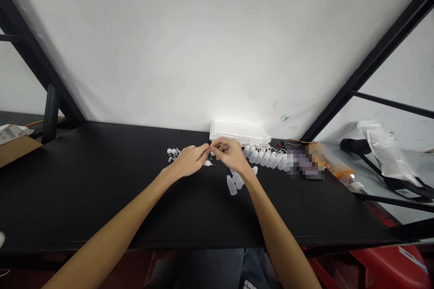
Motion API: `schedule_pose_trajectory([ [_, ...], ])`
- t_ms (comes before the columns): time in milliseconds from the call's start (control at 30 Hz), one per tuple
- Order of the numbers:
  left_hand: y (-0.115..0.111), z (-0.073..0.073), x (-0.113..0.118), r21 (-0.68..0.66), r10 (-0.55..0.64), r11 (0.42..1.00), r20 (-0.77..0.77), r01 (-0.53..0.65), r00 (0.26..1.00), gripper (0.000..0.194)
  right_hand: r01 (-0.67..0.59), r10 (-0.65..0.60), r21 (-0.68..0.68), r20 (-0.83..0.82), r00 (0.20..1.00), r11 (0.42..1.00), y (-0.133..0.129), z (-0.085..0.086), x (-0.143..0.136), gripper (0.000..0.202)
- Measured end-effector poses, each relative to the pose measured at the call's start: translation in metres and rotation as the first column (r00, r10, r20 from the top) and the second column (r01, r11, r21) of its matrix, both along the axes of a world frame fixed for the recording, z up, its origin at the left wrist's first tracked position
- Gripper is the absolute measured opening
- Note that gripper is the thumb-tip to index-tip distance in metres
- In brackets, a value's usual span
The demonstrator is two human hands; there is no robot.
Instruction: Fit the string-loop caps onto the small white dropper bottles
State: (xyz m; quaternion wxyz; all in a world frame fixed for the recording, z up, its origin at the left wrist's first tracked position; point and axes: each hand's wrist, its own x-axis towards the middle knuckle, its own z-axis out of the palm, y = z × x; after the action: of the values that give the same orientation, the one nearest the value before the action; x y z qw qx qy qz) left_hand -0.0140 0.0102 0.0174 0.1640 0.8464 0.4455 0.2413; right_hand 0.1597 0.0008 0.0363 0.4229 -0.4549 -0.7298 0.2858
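My left hand and my right hand meet fingertip to fingertip above the black table, both closed in a pinch. What they pinch is small and mostly hidden by the fingers; I cannot make it out. Just below the fingertips lies a white cap with a thin needle tip. Several small white caps with thin straps lie by my left hand. Under my right wrist is a loose group of translucent squeeze bottles, partly covered by the forearm. A row of capped bottles stretches to the right of my right hand.
Behind my hands, a stack of white flat sheets stands by the wall. An orange-labelled drink bottle lies at the right table edge. A cardboard box is at far left. Black frame bars slope up on both sides; a red stool stands below right.
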Motion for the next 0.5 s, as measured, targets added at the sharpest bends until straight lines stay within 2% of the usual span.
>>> schedule_pose_trajectory([
  [100,-0.0005,0.0029,-0.0004,-0.009,-0.009,1.000,0.057,0.010,0.998,0.030,-0.014,0.012,-0.022,-0.087,0.996,1.000,0.0008,-0.0004,0.0007,0.009],
  [200,-0.0013,0.0060,-0.0017,-0.052,-0.016,0.998,0.180,0.026,0.984,0.035,-0.004,0.000,-0.015,-0.216,0.976,1.000,0.0020,0.0010,0.0018,0.010],
  [367,-0.0018,0.0088,-0.0029,-0.171,-0.029,0.979,0.422,0.111,0.906,0.038,0.001,-0.021,-0.052,-0.380,0.925,0.999,0.0021,0.0059,0.0034,0.016],
  [500,0.0008,0.0068,-0.0030,-0.221,-0.015,0.963,0.525,0.154,0.851,0.037,-0.052,-0.015,-0.129,-0.467,0.884,0.990,-0.0004,0.0090,0.0016,0.023],
])
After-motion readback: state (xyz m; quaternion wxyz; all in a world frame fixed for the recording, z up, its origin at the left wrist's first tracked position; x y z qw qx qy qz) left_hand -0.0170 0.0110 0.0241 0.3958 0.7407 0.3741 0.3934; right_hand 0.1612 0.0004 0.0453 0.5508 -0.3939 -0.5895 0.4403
